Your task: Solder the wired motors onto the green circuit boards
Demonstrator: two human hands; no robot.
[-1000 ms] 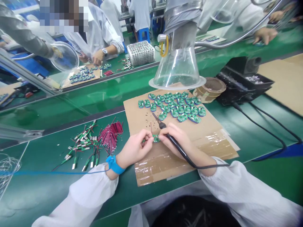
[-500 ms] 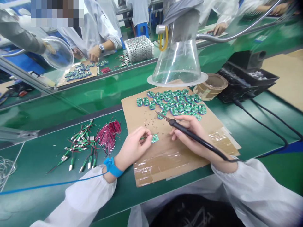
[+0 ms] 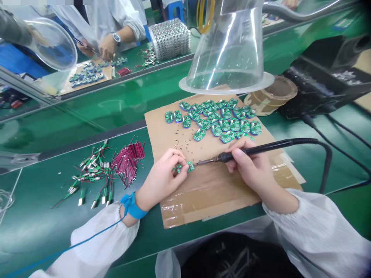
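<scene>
My left hand [image 3: 166,173], with a blue strap at the wrist, pinches a small green circuit board [image 3: 190,166] on the cardboard sheet [image 3: 185,210]. Its fingers cover part of the board. In my right hand [image 3: 251,164] is a black soldering iron [image 3: 255,150], held like a pen and lying nearly level. The iron's tip points left and is at the board's right edge; whether it touches I cannot tell. Beyond both hands, several green circuit boards [image 3: 224,124] lie grouped on the cardboard.
Red-and-black wires [image 3: 127,164] and metal-ended connectors with leads [image 3: 92,168] lie to the left. A clear fume hood [image 3: 226,58] hangs above the boards. A round tan pot [image 3: 271,96] and a black stand [image 3: 313,77] are at right. Across the bench, a co-worker's hand [image 3: 107,47] works.
The soldering iron has swung down from beside the grouped boards to the board at my left hand, its handle now nearly level. The left hand keeps its pinch. The camera view has shifted slightly.
</scene>
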